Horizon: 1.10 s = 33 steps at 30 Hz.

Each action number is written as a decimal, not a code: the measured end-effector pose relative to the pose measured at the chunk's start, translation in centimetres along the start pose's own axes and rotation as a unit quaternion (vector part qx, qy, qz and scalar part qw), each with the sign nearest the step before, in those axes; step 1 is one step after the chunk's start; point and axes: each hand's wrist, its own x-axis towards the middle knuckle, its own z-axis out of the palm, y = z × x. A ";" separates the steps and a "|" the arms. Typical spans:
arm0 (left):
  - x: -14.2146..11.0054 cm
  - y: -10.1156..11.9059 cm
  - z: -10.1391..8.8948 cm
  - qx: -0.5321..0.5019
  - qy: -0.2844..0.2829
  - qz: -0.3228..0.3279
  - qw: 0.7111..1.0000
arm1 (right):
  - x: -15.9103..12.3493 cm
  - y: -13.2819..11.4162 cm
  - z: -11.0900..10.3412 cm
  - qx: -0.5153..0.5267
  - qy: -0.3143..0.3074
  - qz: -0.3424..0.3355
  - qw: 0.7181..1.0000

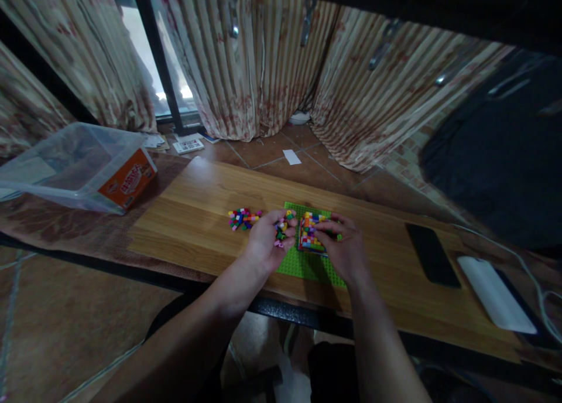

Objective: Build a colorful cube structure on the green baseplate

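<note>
My left hand [262,239] is cupped palm up around several small loose toy bricks [281,234] in mixed colours. Just to its right, a block of multicoloured toy bricks [307,239] stands on a green studded baseplate [293,266]. My right hand [346,245] reaches over this block from the right. Its thumb and index finger are pinched at the block's top, on what looks like a small purple brick, partly hidden by the fingertips. A green brick [339,237] shows by the right hand's other fingers. More loose bricks [243,218] lie in a pile left of my left hand.
The wooden board [184,215] lies on a cloth-covered table. A clear plastic box [88,174] with an orange label stands at the left. To the right are a black phone [432,255], a white flat object [496,294] and a white cable [522,256]. Curtains [259,63] hang behind.
</note>
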 end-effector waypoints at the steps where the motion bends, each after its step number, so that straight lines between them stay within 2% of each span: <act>1: 0.0 0.0 0.0 -0.001 0.000 0.002 1.000 | 0.0 0.1 0.1 0.004 0.001 0.002 1.000; 11: 0.1 0.0 -0.1 0.004 0.005 0.003 1.000 | 0.3 -0.2 0.4 0.044 0.004 0.032 0.999; 21: 0.0 -0.4 0.0 -0.012 0.000 -0.005 1.000 | 0.3 -0.2 0.7 0.038 0.015 0.040 0.998; 26: 0.1 -0.9 -0.2 0.014 -0.007 -0.006 1.000 | 0.2 -0.6 0.3 0.020 0.010 0.023 0.999; 30: 0.1 -1.2 -0.2 0.041 -0.032 -0.004 0.999 | 0.0 -1.5 -0.6 0.034 0.063 -0.016 0.997; 33: 0.1 -1.5 -0.3 0.059 -0.064 -0.014 0.996 | -0.3 -2.5 -1.2 0.066 0.040 -0.055 0.996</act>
